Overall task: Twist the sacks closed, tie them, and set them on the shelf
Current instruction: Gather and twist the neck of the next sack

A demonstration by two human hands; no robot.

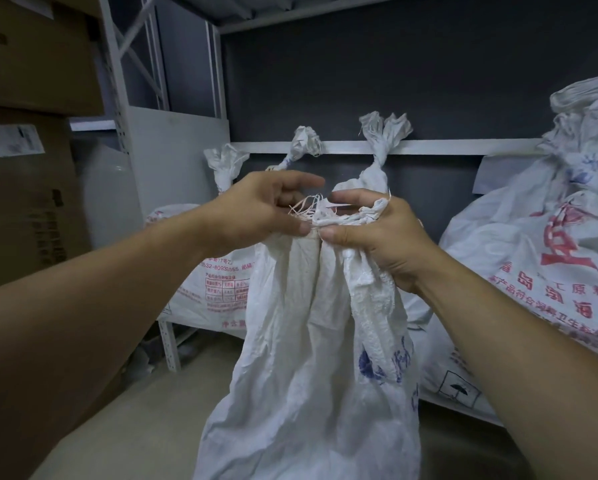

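Sack (301,358) hanging below both hands, left hand (256,209) and right hand (377,237) pinching its frayed mouth

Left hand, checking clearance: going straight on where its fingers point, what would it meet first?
The left hand points at the right hand; it would likely meet the sack's frayed mouth first, though depth is unclear.

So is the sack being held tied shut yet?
Not tied. The held sack has its frayed mouth only bunched between the left hand and right hand; no knot shows.
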